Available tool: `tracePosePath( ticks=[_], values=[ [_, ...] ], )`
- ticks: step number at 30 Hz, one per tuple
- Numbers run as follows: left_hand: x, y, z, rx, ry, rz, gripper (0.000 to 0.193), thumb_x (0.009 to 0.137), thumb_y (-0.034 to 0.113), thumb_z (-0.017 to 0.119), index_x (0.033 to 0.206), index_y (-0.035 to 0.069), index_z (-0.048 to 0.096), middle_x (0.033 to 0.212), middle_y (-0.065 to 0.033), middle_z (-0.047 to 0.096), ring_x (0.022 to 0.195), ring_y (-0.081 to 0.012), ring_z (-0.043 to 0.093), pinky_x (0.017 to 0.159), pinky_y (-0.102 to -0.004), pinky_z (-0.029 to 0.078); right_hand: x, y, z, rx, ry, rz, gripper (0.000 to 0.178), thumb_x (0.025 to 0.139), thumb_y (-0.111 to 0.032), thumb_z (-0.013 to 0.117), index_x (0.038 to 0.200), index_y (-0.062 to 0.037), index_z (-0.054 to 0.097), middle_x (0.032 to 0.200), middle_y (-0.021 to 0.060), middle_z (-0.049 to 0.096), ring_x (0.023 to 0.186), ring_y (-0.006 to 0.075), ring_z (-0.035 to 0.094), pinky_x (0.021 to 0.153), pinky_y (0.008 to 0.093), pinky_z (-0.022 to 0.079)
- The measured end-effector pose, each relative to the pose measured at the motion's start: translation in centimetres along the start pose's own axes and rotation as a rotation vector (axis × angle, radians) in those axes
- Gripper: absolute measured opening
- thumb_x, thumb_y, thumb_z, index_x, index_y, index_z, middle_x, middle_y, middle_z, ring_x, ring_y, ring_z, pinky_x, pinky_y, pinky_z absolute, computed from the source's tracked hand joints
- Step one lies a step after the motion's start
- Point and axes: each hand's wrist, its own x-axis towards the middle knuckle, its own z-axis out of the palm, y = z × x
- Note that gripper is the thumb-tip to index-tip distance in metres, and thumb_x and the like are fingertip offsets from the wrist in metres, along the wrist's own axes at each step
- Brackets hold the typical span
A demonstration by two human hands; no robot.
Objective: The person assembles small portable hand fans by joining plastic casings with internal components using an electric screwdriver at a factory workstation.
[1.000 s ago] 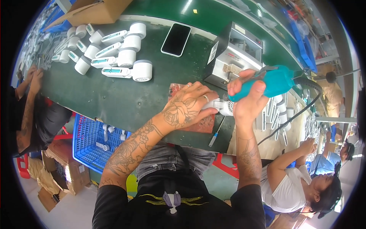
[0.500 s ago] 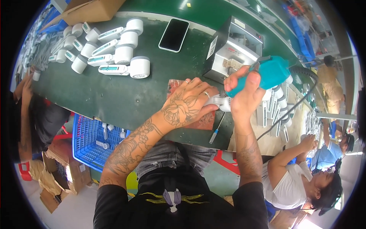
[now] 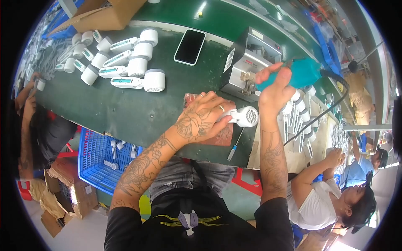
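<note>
My left hand (image 3: 203,115) is closed around the handle of a white handheld device with a round, vented head (image 3: 247,116). It presses the device down over a worn red mat (image 3: 221,139) on the green bench. In my right hand (image 3: 274,90) is a teal electric screwdriver (image 3: 305,73), its black cable trailing off to the right. The tool's tip end is at the front of a silver screw feeder (image 3: 239,62), where the exact contact is hard to make out. A small screwdriver with a blue handle (image 3: 232,152) lies beside the mat.
Several similar white devices (image 3: 154,80) lie at the left of the bench, and more (image 3: 299,117) to the right. A phone (image 3: 189,47) rests near the back edge. Below stands a blue basket (image 3: 94,161). Co-workers sit at both sides, one in a white shirt (image 3: 312,201).
My right hand has drawn the electric screwdriver up and away from the white device to the screw feeder, uncovering the device's round head. My left hand keeps its hold.
</note>
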Motion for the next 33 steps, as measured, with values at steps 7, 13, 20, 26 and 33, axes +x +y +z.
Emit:
tracePosePath(
  ticks=[7, 13, 20, 26, 33],
  values=[
    [0.0, -0.2, 0.0, -0.012, 0.007, -0.030, 0.034, 0.095, 0.022, 0.069, 0.127, 0.011, 0.070, 0.126, -0.0045, 0.070, 0.106, -0.0282, 0.061, 0.095, -0.0431, 0.050, -3.3, -3.2, 0.0, 0.040, 0.009, 0.222, 0.058, 0.106, -0.055, 0.054, 0.105, 0.0036, 0.057, 0.067, 0.0071, 0.052, 0.059, 0.0192, 0.051, 0.060, 0.0369, 0.047],
    [0.1, 0.1, 0.1, 0.046, -0.010, -0.035, 0.038, 0.094, 0.025, 0.072, 0.129, 0.012, 0.070, 0.119, -0.0047, 0.070, 0.106, -0.0278, 0.061, 0.094, -0.0427, 0.050, -6.1, -3.9, -1.1, 0.112, -0.175, 0.137, 0.065, 0.100, -0.058, 0.062, 0.107, 0.0064, 0.058, 0.069, 0.0086, 0.058, 0.061, 0.0179, 0.057, 0.058, 0.0324, 0.049],
    [0.1, 0.3, 0.1, 0.028, -0.006, -0.030, 0.039, 0.094, 0.024, 0.071, 0.131, 0.011, 0.069, 0.120, -0.0051, 0.069, 0.105, -0.0282, 0.061, 0.095, -0.0427, 0.049, -7.0, -2.8, -1.1, 0.041, -0.120, 0.204, 0.072, 0.094, -0.070, 0.063, 0.103, 0.0017, 0.054, 0.066, 0.0088, 0.053, 0.057, 0.0204, 0.053, 0.058, 0.0363, 0.047],
    [0.7, 0.4, -0.1, 0.066, -0.026, 0.004, 0.037, 0.094, 0.023, 0.069, 0.129, 0.009, 0.068, 0.122, -0.0066, 0.068, 0.107, -0.0293, 0.061, 0.094, -0.0437, 0.049, -7.0, -2.4, -1.4, 0.098, -0.147, 0.159, 0.065, 0.095, -0.066, 0.064, 0.096, -0.0023, 0.053, 0.066, 0.0085, 0.053, 0.058, 0.0198, 0.052, 0.059, 0.0357, 0.047],
    [-1.0, 0.0, 0.5, 0.199, 0.081, 0.155, 0.027, 0.093, 0.027, 0.065, 0.113, 0.009, 0.069, 0.119, -0.0076, 0.066, 0.113, -0.0290, 0.060, 0.100, -0.0473, 0.048, -8.4, -1.8, -2.8, 0.339, -0.041, 0.349, 0.054, 0.097, -0.054, 0.066, 0.105, -0.0009, 0.059, 0.079, 0.0102, 0.060, 0.068, 0.0216, 0.057, 0.061, 0.0357, 0.048]
  ],
)
